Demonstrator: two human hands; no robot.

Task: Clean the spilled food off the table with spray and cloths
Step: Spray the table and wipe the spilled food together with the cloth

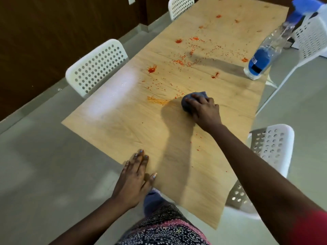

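Right hand (pixel 203 110) presses a bunched grey cloth (pixel 192 99) mid-table (pixel 115 131); left hand (pixel 136 179) rests flat, fingers spread, holding nothing; near end looks clean, orange spill (pixel 185 55) beyond remains, spray bottle (pixel 265 55) far right

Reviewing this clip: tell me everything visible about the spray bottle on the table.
The spray bottle stands near the table's right edge, at its far end; the wide lens makes it look tilted. Its body looks like clear plastic, with a blue label with a dark patch low on it, and a blue trigger head at the top. It appears mostly empty, though the liquid level is hard to tell. Neither hand touches it; orange spill specks lie beside its base.
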